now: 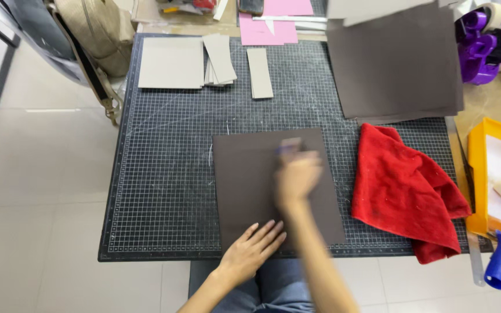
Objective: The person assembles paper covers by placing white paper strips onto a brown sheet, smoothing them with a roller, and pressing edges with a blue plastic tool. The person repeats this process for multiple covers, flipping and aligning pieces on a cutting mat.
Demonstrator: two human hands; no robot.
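Nearest, the left hand lies flat and open, pressing the near edge of a brown sheet on the cutting mat. Blurred, the right hand sits on the sheet's middle; whether it grips something I cannot tell. Right of the sheet lies a red cloth.

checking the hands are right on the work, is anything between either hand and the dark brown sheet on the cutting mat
Nothing visible does. The left hand lies flat on the near edge of the dark brown rectangular sheet, and the blurred right hand is over its middle, holding something small. The crumpled red cloth lies off to the right.
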